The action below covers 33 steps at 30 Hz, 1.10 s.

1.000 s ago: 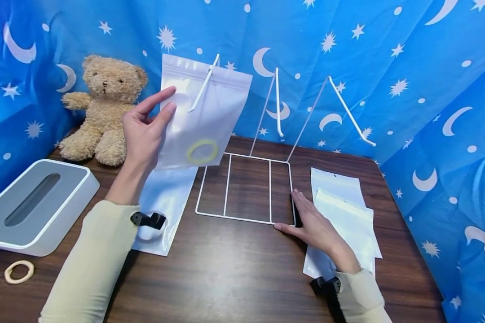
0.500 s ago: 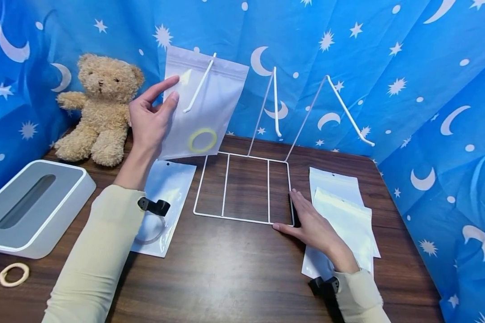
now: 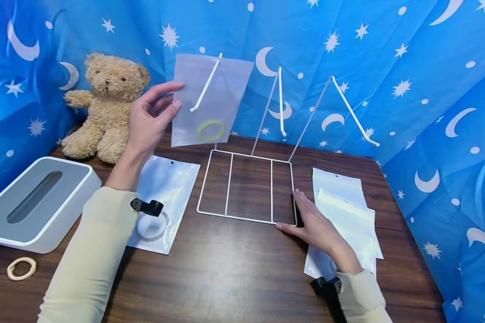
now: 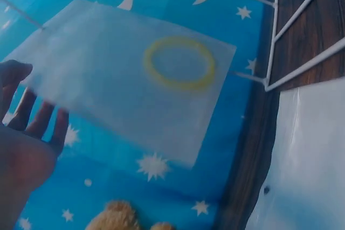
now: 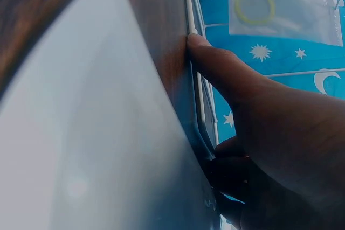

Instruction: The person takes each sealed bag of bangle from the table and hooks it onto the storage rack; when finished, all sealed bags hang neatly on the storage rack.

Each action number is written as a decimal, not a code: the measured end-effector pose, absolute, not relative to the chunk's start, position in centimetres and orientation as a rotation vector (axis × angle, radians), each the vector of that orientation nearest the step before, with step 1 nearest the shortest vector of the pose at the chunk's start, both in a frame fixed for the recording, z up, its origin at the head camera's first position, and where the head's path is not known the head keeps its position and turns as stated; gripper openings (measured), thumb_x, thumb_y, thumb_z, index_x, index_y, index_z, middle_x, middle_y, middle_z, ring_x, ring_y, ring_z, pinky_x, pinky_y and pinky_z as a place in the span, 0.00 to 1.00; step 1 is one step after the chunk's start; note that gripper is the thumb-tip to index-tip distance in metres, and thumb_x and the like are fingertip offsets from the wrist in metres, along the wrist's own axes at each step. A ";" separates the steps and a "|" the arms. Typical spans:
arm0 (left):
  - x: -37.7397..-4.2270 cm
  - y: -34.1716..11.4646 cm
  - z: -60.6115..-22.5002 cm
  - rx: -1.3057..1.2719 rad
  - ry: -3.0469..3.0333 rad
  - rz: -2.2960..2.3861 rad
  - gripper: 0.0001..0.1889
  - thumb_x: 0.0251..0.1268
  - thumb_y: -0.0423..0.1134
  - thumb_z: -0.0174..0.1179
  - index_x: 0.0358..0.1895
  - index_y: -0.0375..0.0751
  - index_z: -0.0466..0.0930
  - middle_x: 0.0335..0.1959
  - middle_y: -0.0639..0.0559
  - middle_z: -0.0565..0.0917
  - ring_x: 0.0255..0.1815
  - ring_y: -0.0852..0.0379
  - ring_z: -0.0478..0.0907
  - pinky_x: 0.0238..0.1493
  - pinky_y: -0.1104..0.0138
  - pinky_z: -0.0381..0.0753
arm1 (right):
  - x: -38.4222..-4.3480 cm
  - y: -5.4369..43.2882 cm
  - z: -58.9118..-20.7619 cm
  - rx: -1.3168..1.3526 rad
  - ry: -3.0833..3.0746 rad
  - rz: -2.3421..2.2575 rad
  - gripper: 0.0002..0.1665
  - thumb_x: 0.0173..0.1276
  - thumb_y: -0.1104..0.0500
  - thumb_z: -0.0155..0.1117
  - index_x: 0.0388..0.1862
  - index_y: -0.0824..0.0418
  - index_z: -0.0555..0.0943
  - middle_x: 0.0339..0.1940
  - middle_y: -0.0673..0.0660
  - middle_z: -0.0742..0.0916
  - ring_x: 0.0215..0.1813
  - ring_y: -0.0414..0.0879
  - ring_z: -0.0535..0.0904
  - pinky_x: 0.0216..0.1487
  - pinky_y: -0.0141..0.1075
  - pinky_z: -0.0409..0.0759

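A translucent pouch (image 3: pixel 202 98) with a yellow ring (image 3: pixel 211 129) showing in it hangs from the left arm of a white wire rack (image 3: pixel 248 219). The left hand (image 3: pixel 149 119) is at the pouch's left edge, thumb and index fingertip overlapping it with a gap between them. In the left wrist view the other fingers reach that same edge. The right hand (image 3: pixel 317 224) rests at the rack's front right corner, fingers fairly straight along the side bar, thumb on the front bar. The right wrist view shows the thumb tip against the white frame; the other fingers are partly in shadow.
Two white pouches (image 3: pixel 351 229) overlap by the right hand. Another pouch (image 3: pixel 182 179), with a round thing inside, lies under the left forearm. A teddy bear (image 3: pixel 109 107), a grey-topped tissue box (image 3: pixel 44 197) and a pale wooden ring (image 3: pixel 21 268) sit at left. Two more rack arms stand bare.
The pouch has gone farther back along the rack arm and now hangs flatter and straighter. The left hand stays at its edge; the right hand keeps its place on the rack.
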<state>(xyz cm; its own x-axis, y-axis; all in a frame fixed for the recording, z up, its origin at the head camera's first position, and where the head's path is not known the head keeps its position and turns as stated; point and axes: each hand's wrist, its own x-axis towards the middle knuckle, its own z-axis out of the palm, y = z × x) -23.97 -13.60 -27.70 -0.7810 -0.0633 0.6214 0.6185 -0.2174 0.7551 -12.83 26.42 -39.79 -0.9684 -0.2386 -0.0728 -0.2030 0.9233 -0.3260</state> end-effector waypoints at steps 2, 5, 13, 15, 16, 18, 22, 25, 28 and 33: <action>-23.1 -14.4 -27.7 -0.675 -1.616 -2.015 0.15 0.61 0.20 0.60 0.52 0.26 0.81 0.58 0.37 0.78 0.59 0.44 0.75 0.57 0.62 0.74 | -12.9 26.4 -39.8 -0.342 2.968 -0.486 0.69 0.55 0.20 0.57 0.80 0.63 0.49 0.79 0.64 0.54 0.78 0.60 0.49 0.70 0.59 0.58; -22.2 -16.2 -28.9 -0.624 -1.694 -1.957 0.15 0.63 0.22 0.61 0.53 0.26 0.81 0.59 0.37 0.78 0.61 0.46 0.73 0.60 0.62 0.72 | -13.0 26.4 -39.7 -0.342 2.963 -0.489 0.69 0.55 0.20 0.57 0.80 0.63 0.48 0.79 0.64 0.54 0.78 0.59 0.49 0.70 0.59 0.57; -19.3 -20.3 -32.4 -0.087 -2.535 -1.438 0.16 0.73 0.39 0.56 0.59 0.37 0.78 0.55 0.42 0.79 0.50 0.50 0.75 0.43 0.65 0.75 | -13.2 26.5 -39.5 -0.328 2.953 -0.498 0.69 0.55 0.20 0.57 0.80 0.62 0.46 0.80 0.63 0.52 0.78 0.59 0.47 0.70 0.59 0.56; -18.7 -20.8 -32.8 -0.017 -2.763 -1.301 0.20 0.73 0.43 0.56 0.59 0.31 0.75 0.54 0.36 0.77 0.51 0.43 0.74 0.43 0.58 0.76 | -13.1 26.6 -39.4 -0.330 2.951 -0.505 0.69 0.55 0.21 0.57 0.80 0.62 0.46 0.80 0.63 0.52 0.78 0.59 0.47 0.70 0.59 0.56; -18.5 -20.9 -33.0 0.007 -2.864 -1.228 0.23 0.72 0.45 0.56 0.59 0.29 0.73 0.52 0.34 0.76 0.50 0.41 0.73 0.42 0.55 0.76 | -13.1 26.7 -39.4 -0.331 2.950 -0.509 0.69 0.56 0.21 0.57 0.80 0.62 0.46 0.80 0.63 0.52 0.78 0.59 0.47 0.70 0.59 0.56; -18.3 -21.1 -33.4 0.025 -3.020 -1.080 0.28 0.69 0.51 0.59 0.56 0.25 0.71 0.49 0.31 0.76 0.47 0.37 0.74 0.40 0.51 0.75 | -13.0 26.7 -39.4 -0.335 2.950 -0.518 0.69 0.56 0.21 0.58 0.80 0.62 0.46 0.80 0.63 0.52 0.78 0.59 0.47 0.70 0.59 0.56; -18.3 -21.1 -34.2 0.040 -3.182 -0.860 0.32 0.60 0.58 0.65 0.39 0.26 0.72 0.33 0.36 0.75 0.34 0.40 0.73 0.32 0.53 0.72 | -12.9 26.8 -39.5 -0.344 2.941 -0.534 0.68 0.56 0.22 0.58 0.80 0.62 0.46 0.80 0.63 0.52 0.78 0.60 0.47 0.70 0.59 0.56; -18.3 -20.9 -34.9 0.041 -3.233 -0.770 0.33 0.56 0.57 0.69 0.39 0.25 0.69 0.34 0.31 0.73 0.38 0.34 0.73 0.37 0.48 0.74 | -12.9 26.7 -39.6 -0.345 2.934 -0.535 0.69 0.56 0.22 0.58 0.80 0.62 0.46 0.80 0.64 0.52 0.78 0.60 0.47 0.70 0.60 0.56; -18.3 -20.7 -35.4 0.033 -3.235 -0.730 0.36 0.53 0.51 0.72 0.49 0.20 0.66 0.45 0.21 0.70 0.50 0.23 0.67 0.49 0.39 0.69 | -12.9 26.7 -39.7 -0.337 2.937 -0.529 0.69 0.56 0.21 0.57 0.80 0.62 0.46 0.80 0.64 0.52 0.78 0.60 0.47 0.70 0.60 0.56; -18.3 -20.3 -35.9 0.041 -3.203 -0.793 0.30 0.51 0.41 0.73 0.48 0.24 0.68 0.47 0.20 0.69 0.52 0.20 0.61 0.51 0.38 0.63 | -12.9 26.6 -39.7 -0.335 2.939 -0.526 0.69 0.55 0.21 0.57 0.80 0.62 0.46 0.80 0.64 0.52 0.78 0.60 0.47 0.70 0.60 0.56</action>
